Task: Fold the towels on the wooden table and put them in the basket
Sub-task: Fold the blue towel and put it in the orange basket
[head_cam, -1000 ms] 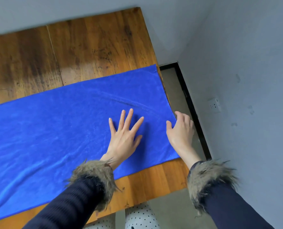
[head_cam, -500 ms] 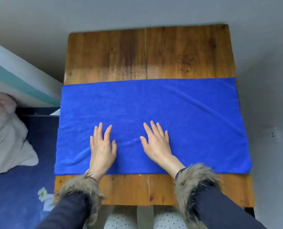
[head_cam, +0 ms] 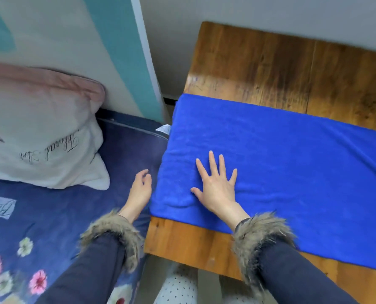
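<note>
A bright blue towel [head_cam: 292, 163] lies spread flat across the wooden table [head_cam: 281, 69], its left end reaching the table's left edge. My right hand [head_cam: 217, 183] presses flat on the towel near that left end, fingers straight and spread. My left hand [head_cam: 139, 189] hovers just off the table's left side, beside the towel's edge, over the bed, with fingers loosely curled and holding nothing. No basket is in view.
A bed with a dark blue floral cover [head_cam: 51, 227] sits left of the table, with a white and pink pillow [head_cam: 40, 137] on it. A white and teal headboard [head_cam: 84, 44] stands behind. A grey wall [head_cam: 270, 12] backs the table.
The view swung from the table's right end to its left end. Both hands slid leftward over the towel; my left hand has now left the towel and hangs beside the table edge.
</note>
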{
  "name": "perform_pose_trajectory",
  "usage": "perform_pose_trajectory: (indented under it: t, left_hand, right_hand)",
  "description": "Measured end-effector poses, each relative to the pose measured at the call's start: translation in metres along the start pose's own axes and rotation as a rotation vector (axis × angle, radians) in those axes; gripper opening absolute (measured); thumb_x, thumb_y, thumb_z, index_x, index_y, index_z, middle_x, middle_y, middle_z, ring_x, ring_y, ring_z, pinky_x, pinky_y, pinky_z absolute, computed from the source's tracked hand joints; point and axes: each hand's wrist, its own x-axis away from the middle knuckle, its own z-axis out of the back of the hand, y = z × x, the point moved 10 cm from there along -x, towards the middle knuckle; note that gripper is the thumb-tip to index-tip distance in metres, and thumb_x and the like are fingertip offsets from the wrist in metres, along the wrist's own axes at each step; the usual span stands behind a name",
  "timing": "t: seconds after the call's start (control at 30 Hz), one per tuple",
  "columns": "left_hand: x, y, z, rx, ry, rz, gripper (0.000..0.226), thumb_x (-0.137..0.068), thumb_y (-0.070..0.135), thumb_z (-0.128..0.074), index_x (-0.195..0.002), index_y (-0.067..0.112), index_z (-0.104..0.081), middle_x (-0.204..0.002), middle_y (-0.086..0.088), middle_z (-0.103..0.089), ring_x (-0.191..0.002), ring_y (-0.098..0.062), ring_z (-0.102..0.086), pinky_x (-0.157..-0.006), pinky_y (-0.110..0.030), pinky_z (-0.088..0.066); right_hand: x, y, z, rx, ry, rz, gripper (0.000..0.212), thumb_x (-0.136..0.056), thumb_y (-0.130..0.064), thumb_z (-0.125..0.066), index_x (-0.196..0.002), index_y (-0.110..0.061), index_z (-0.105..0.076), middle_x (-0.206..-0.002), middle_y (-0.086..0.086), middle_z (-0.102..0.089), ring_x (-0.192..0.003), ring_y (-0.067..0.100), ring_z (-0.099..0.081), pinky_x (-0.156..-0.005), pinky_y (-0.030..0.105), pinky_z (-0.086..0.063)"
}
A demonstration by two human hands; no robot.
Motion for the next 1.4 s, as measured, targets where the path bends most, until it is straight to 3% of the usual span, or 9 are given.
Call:
perform_pose_trajectory:
  t: [0.17, 0.4, 0.6, 0.8, 0.97, 1.1, 1.17, 1.23, 1.4]
  left_hand:
    - [-0.004, -0.024, -0.019, 0.215, -0.269, 0.262, 0.042, -0.1, 0.032, -0.029, -0.139, 0.016, -0.036, -0.129, -0.006, -0.055, -0.109, -0.023, -0.059, -0.085, -0.035, -0.047]
    - [0.002, -0.047, -0.017, 0.384, -0.399, 0.41, 0.03, -0.099, 0.021, -0.04, -0.128, 0.015, -0.041, -0.109, -0.011, -0.064, -0.091, -0.024, -0.064, -0.078, -0.033, -0.05]
    - [0.0, -0.046, -0.002, 0.298, -0.458, 0.286, 0.021, -0.094, 0.023, -0.053, -0.098, 0.009, -0.068, -0.097, -0.007, -0.069, -0.079, -0.016, -0.062, -0.077, -0.028, -0.048]
    - [0.012, -0.013, 0.024, 0.217, -0.343, 0.101, 0.013, -0.092, 0.013, -0.054, -0.095, 0.008, -0.066, -0.089, -0.006, -0.067, -0.074, -0.014, -0.061, -0.068, -0.023, -0.05]
    - [0.044, 0.029, 0.024, 0.268, -0.255, 0.036, 0.011, -0.092, 0.013, -0.055, -0.096, 0.007, -0.064, -0.082, -0.003, -0.068, -0.062, -0.008, -0.063, -0.057, -0.021, -0.05]
    - [0.065, 0.076, 0.001, 0.21, -0.239, -0.072, 0.007, -0.088, 0.014, -0.061, -0.089, 0.009, -0.065, -0.077, -0.001, -0.068, -0.064, -0.008, -0.061, -0.057, -0.02, -0.049]
    - [0.073, 0.101, -0.017, 0.197, -0.24, -0.114, 0.006, -0.086, 0.014, -0.064, -0.085, 0.008, -0.065, -0.076, -0.002, -0.067, -0.063, -0.007, -0.061, -0.054, -0.018, -0.048]
    - [0.081, 0.123, -0.043, 0.203, -0.267, -0.133, 0.007, -0.085, 0.012, -0.065, -0.08, 0.007, -0.063, -0.071, -0.004, -0.065, -0.056, -0.004, -0.061, -0.049, -0.015, -0.047]
    - [0.11, 0.156, -0.117, 0.126, -0.37, -0.16, 0.012, -0.085, 0.011, -0.064, -0.074, 0.008, -0.058, -0.065, -0.003, -0.06, -0.049, -0.004, -0.061, -0.057, -0.019, -0.054]
  right_hand:
    - [-0.001, 0.001, -0.006, 0.086, -0.017, -0.03, 0.088, -0.087, -0.053, -0.052, -0.146, -0.035, 0.009, -0.153, 0.0, 0.027, -0.141, 0.028, 0.025, -0.109, 0.065, -0.004]
    - [-0.001, 0.0, -0.004, 0.121, -0.023, -0.062, 0.089, -0.086, -0.053, -0.053, -0.146, -0.035, 0.011, -0.153, 0.0, 0.027, -0.141, 0.028, 0.023, -0.11, 0.065, -0.009]
    - [-0.001, -0.001, -0.003, 0.13, -0.028, -0.079, 0.09, -0.086, -0.053, -0.054, -0.146, -0.035, 0.011, -0.153, 0.0, 0.026, -0.142, 0.028, 0.022, -0.11, 0.064, -0.01]
    - [0.001, -0.004, 0.0, 0.094, -0.032, -0.079, 0.087, -0.087, -0.048, -0.055, -0.147, -0.034, 0.007, -0.154, 0.0, 0.024, -0.142, 0.028, 0.021, -0.109, 0.064, -0.01]
    - [0.014, -0.003, 0.015, -0.268, 0.084, -0.063, 0.058, -0.095, -0.031, -0.049, -0.146, -0.023, -0.025, -0.158, -0.002, -0.009, -0.146, 0.019, 0.001, -0.116, 0.049, -0.012]
    - [0.046, 0.01, 0.037, -0.723, 0.237, -0.089, 0.03, -0.092, -0.017, -0.055, -0.121, -0.014, -0.061, -0.121, -0.002, -0.063, -0.109, 0.006, -0.057, -0.098, 0.024, -0.042]
    - [0.064, 0.012, 0.046, -0.797, 0.269, -0.05, 0.018, -0.087, -0.013, -0.062, -0.104, -0.014, -0.067, -0.097, -0.004, -0.068, -0.083, -0.001, -0.059, -0.08, 0.017, -0.048]
    - [0.08, 0.016, 0.05, -0.827, 0.274, 0.004, 0.012, -0.082, -0.014, -0.067, -0.093, -0.017, -0.063, -0.086, -0.005, -0.064, -0.081, 0.003, -0.058, -0.073, 0.015, -0.047]
    - [0.109, 0.066, 0.049, -0.83, 0.378, -0.089, 0.029, -0.077, -0.024, -0.074, -0.093, -0.02, -0.05, -0.091, -0.005, -0.057, -0.083, 0.008, -0.055, -0.075, 0.022, -0.047]
